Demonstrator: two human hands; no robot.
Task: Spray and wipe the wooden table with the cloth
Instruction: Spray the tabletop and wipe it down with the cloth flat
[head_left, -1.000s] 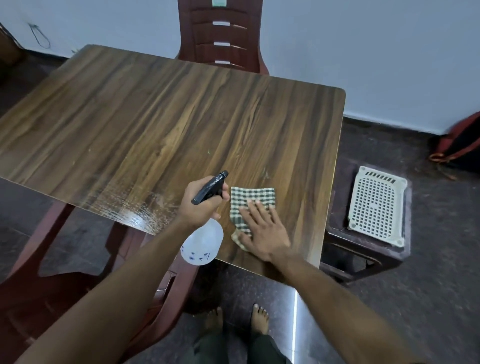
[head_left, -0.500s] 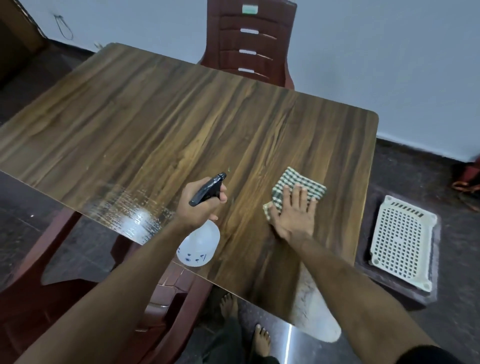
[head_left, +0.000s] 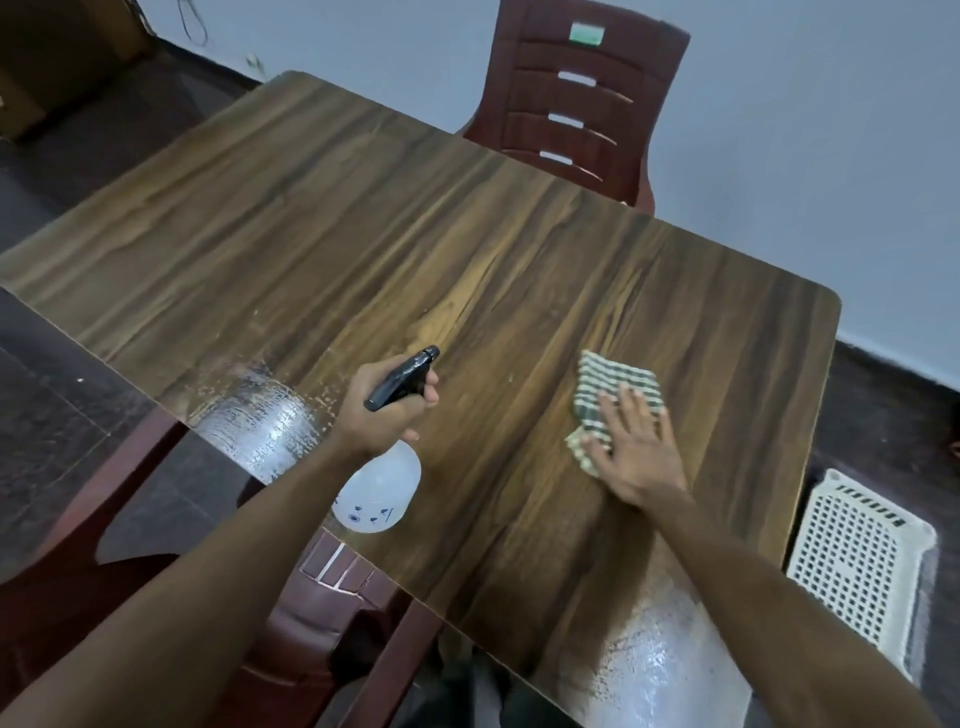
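Wood grain in dark brown fills most of my view — the wooden table (head_left: 363, 249) runs from the near edge out toward the wall. On its right part lies the cloth (head_left: 613, 387), a green-and-white checked rag, folded and flat on the surface. My right hand (head_left: 636, 447) presses down on its near half with fingers straight and spread, the palm partly on bare wood behind the cloth. My left hand (head_left: 382, 410) is curled round the neck of the spray bottle (head_left: 379, 491), whose black nozzle points away from me and whose translucent white body hangs below the fist, above the table's near edge. I see wet, glossy patches on the tabletop — one at the near left edge beside the bottle, another at the near right corner under my right forearm. Beyond the far edge stands a maroon plastic chair (head_left: 582, 104) against the pale wall. Another maroon chair (head_left: 317, 623) sits under the near edge. To the right of the table, low down, rests a white plastic basket (head_left: 862, 561).
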